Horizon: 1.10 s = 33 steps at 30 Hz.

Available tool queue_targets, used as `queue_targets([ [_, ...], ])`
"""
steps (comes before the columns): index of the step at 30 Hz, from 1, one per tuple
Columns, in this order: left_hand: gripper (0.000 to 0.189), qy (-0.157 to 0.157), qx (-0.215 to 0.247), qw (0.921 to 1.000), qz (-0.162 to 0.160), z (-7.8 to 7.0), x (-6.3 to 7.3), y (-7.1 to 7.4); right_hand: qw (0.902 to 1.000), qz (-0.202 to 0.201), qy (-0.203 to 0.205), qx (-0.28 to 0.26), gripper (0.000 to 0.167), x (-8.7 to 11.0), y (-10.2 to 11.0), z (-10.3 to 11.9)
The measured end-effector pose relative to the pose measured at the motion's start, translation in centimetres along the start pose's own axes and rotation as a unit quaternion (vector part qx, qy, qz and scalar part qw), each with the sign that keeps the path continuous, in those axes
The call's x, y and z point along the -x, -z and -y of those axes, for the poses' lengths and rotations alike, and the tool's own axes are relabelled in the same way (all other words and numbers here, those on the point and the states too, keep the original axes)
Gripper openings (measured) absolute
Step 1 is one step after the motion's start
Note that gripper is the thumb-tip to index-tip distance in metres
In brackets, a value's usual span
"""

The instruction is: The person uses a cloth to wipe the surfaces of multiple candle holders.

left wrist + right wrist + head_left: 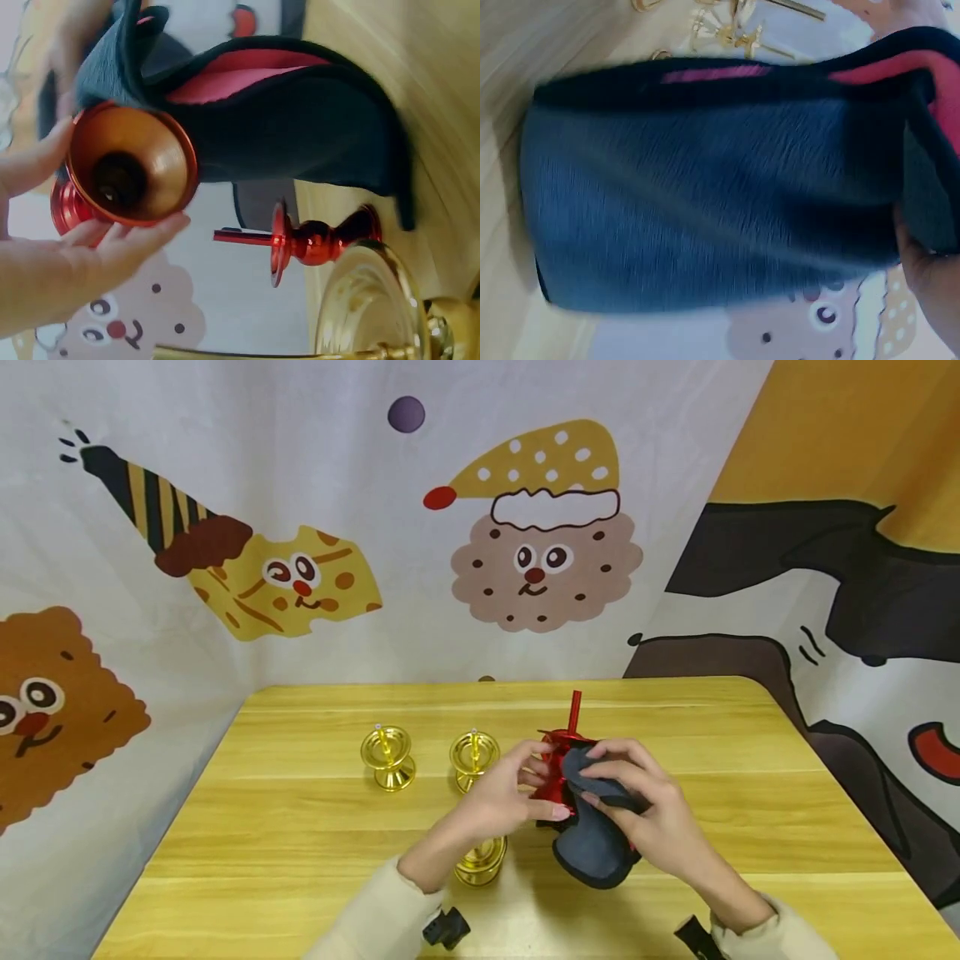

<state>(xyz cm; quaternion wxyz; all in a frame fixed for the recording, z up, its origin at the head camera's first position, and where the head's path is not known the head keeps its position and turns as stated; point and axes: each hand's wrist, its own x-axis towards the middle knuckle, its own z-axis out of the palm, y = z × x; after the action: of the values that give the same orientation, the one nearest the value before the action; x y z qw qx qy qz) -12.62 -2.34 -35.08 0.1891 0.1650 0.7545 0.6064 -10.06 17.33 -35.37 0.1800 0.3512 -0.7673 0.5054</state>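
My left hand (498, 793) grips a red metallic candle holder (172, 165) around its rim; its hollow, orange-toned underside faces the left wrist camera. My right hand (651, 802) pinches a dark grey-blue cloth (705, 195) with black edging and a pink reverse side. Folded at the fingers, the cloth touches the red holder and hangs down in front of it, covering part of it in the head view. Another red candle holder (311, 241) with a thin spike stands on the table beyond the hands.
Three gold candle holders stand left of the hands: one at the left (387, 758), one in the middle (474, 756), and a nearer one (480, 864) partly behind the left forearm. The wooden table (300, 860) ends at a curtain (420, 610) printed with cartoon food.
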Motion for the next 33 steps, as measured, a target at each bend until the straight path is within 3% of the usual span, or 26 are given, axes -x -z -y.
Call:
queue_targets([
  [4, 0.064, -0.001, 0.125, 0.9909, 0.050, -0.2, 0.4, 1.3, 0.9966, -0.005, -0.007, -0.082, 0.043, 0.2, 1.0, -0.8],
  [7, 0.066, 0.003, 0.171, 0.9822, 0.078, -0.5, 0.6, 1.7, 0.9951, -0.006, -0.021, -0.096, 0.038, 0.3, 1.4, -1.0],
  [10, 0.069, 0.013, 0.139, 0.9881, 0.066, -0.7, 0.7, 1.4, 0.9954, -0.006, -0.038, -0.088, 0.038, 0.1, 1.5, -0.7],
  [14, 0.072, 0.012, 0.037, 0.9992, 0.010, -0.7, 0.5, 0.2, 0.9990, -0.007, -0.038, -0.025, 0.041, -0.2, 0.8, 0.0],
  [17, 0.071, 0.003, -0.015, 0.9997, -0.017, -0.6, 0.4, -0.4, 0.9990, -0.007, -0.023, 0.038, 0.042, -0.2, 0.3, 0.5],
  [19, 0.070, 0.004, -0.023, 0.9995, -0.022, -0.4, 0.3, -0.4, 0.9988, -0.008, -0.018, 0.044, 0.043, -0.1, 0.1, 0.6],
  [23, 0.064, 0.013, 0.039, 0.9992, -0.003, -0.2, 0.4, 0.4, 0.9994, -0.009, -0.028, -0.016, 0.043, 0.2, 0.5, 0.0],
  [28, 0.072, 0.015, 0.138, 0.9894, 0.041, -0.3, 0.7, 1.3, 0.9957, -0.007, -0.056, -0.073, 0.036, 0.6, 1.4, -0.8],
  [30, 0.081, 0.016, 0.145, 0.9881, 0.049, -0.3, 0.8, 1.5, 0.9945, -0.003, -0.069, -0.079, 0.034, 0.8, 1.6, -1.0],
  [33, 0.092, 0.013, 0.119, 0.9918, 0.046, -0.4, 0.7, 1.5, 0.9941, 0.002, -0.079, -0.073, 0.032, 0.8, 1.7, -1.1],
])
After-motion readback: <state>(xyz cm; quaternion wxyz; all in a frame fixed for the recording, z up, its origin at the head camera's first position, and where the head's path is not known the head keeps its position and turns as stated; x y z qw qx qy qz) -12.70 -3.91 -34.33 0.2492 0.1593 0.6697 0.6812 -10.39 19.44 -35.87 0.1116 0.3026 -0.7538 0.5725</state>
